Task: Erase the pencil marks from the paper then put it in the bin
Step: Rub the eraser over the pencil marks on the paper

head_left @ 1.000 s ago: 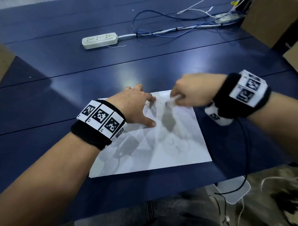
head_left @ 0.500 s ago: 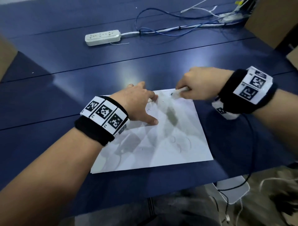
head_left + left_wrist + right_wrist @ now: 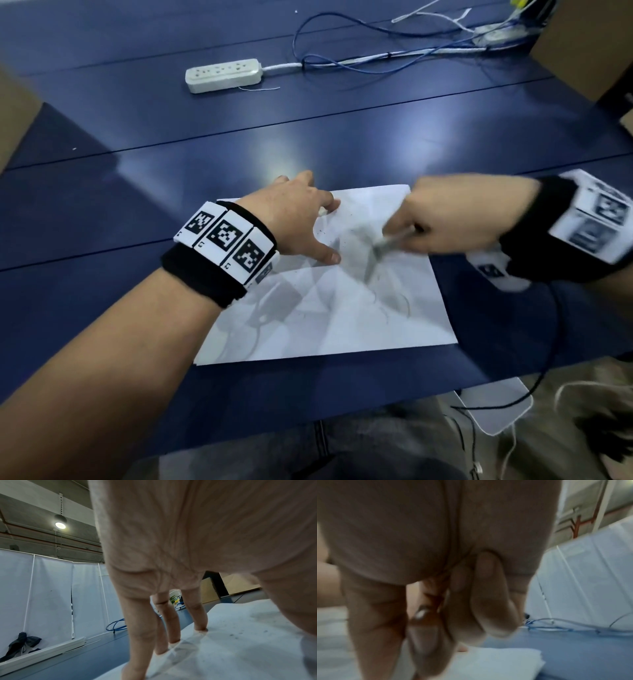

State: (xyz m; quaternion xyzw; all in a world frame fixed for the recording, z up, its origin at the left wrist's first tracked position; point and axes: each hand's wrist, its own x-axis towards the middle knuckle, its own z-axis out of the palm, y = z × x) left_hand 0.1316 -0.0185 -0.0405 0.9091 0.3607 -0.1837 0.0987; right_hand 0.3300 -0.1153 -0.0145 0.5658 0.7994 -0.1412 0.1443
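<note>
On the paper (image 3: 342,315) | left hand (image 3: 294,219) flat, pinning far-left corner | right hand (image 3: 452,219) pinches eraser (image 3: 387,245) mid-sheet, marks nearer the person.

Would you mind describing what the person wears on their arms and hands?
Both forearms are bare, with no sleeves or gloves. Each wrist carries a black fabric band topped by white blocks printed with black square-patterned markers; the right wrist's band looks the same, though blurred. A thin black cable hangs from the right wrist's unit.
</note>
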